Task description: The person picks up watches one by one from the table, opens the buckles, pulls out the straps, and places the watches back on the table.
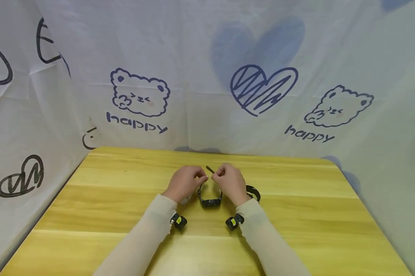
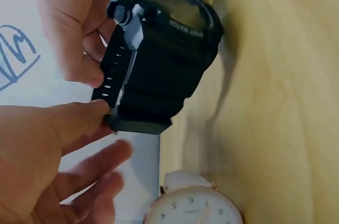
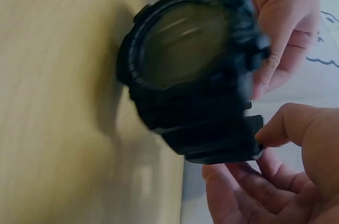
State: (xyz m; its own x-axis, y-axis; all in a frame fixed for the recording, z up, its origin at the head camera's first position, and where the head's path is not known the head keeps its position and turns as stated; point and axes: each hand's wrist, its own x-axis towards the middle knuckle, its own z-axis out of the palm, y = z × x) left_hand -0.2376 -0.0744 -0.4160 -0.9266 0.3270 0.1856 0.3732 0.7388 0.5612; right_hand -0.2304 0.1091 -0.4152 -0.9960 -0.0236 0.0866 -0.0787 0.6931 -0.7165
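A black digital sport watch (image 1: 210, 202) is held with its dial toward me and its strap ends raised. My left hand (image 1: 187, 183) pinches the buckle end of its strap between thumb and finger; the other fingers are loosely bent in the left wrist view. My right hand (image 1: 230, 185) pinches the strap's other half, whose tip sticks up past the fingers in the head view. Row holes show along that black strap (image 2: 112, 70). The round dial (image 3: 183, 46) fills much of the right wrist view. Whether the strap is through the buckle is hidden.
A white-strapped watch with a rose-gold rim (image 2: 196, 206) lies beside my left hand. Another black strap, curved in a loop (image 1: 255, 193), lies by my right wrist. The wooden table (image 1: 297, 214) meets white cloth walls (image 1: 200, 115) with drawings at its back and sides.
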